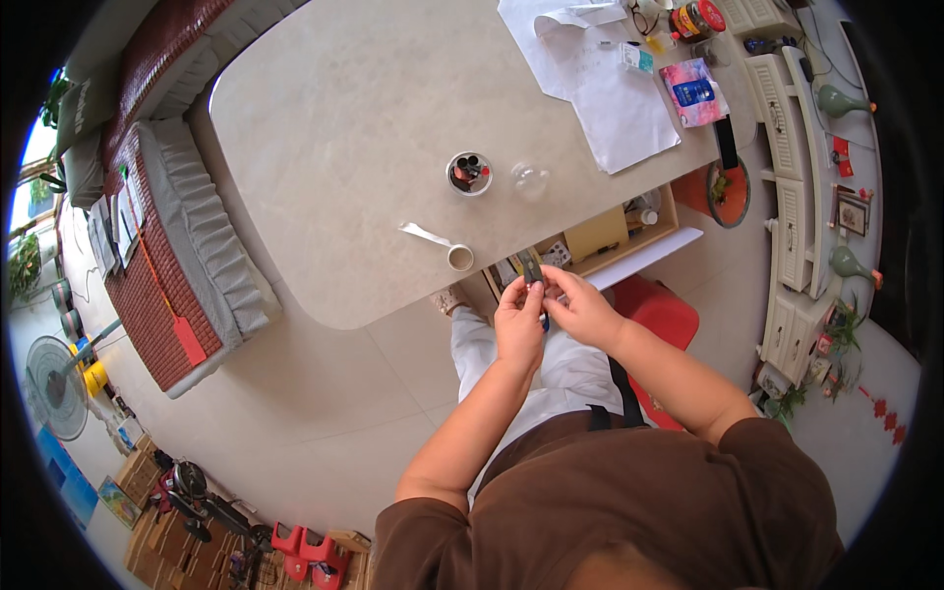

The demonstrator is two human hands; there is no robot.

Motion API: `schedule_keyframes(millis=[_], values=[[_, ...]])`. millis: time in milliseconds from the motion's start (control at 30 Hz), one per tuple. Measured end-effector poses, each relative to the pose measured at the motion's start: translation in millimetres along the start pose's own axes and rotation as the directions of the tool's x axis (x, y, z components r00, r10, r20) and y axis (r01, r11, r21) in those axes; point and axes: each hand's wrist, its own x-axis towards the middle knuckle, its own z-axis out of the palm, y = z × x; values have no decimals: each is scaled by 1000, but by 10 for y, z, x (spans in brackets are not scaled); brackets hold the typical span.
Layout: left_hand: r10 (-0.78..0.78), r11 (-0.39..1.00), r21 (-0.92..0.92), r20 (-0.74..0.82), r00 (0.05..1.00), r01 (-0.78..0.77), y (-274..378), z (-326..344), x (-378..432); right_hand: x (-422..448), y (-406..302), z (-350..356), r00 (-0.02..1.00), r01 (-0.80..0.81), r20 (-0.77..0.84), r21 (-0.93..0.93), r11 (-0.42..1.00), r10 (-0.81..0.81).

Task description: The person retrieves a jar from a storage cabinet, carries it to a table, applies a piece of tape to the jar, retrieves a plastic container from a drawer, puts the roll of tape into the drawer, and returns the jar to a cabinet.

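Both hands meet above my lap at the table's front edge, over an open drawer (649,241). My left hand (518,313) and my right hand (579,301) are closed around a small dark hand tool (532,267), possibly pliers. Its dark end points away from me, and a bit of blue shows below the fingers. Something small and reddish is pinched near the tool; the fingers hide most of it. Beyond the hands, a roll of pale tape (460,257) lies on the table with a strip pulled out. A clear round container (469,174) holds small dark and red items.
A clear plastic lid or dome (529,180) sits right of the container. Paper sheets (623,129), a tissue pack (693,92) and a red-lidded jar (697,21) occupy the table's right side. A red stool (660,313) and an orange bin (726,192) stand at the right.
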Motion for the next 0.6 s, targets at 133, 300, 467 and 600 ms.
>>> schedule_keyframes(millis=[133, 300, 467, 600], values=[[-9, 996, 84, -15, 1000, 10, -17, -39, 138, 165, 212, 58, 997, -73, 3, 19, 997, 73], [-36, 999, 15, -68, 997, 37, -23, 45, 218, 254, 351, 151, 988, -104, -99, 110, 989, 115], [680, 465, 884, -326, 657, -43, -26, -404, 816, 251, 274, 13, 961, -269, -32, 140, 953, 276], [468, 236, 936, -345, 814, 262, 185, -542, 1032, 178, 162, -30, 976, -209, -69, -28, 978, 207]])
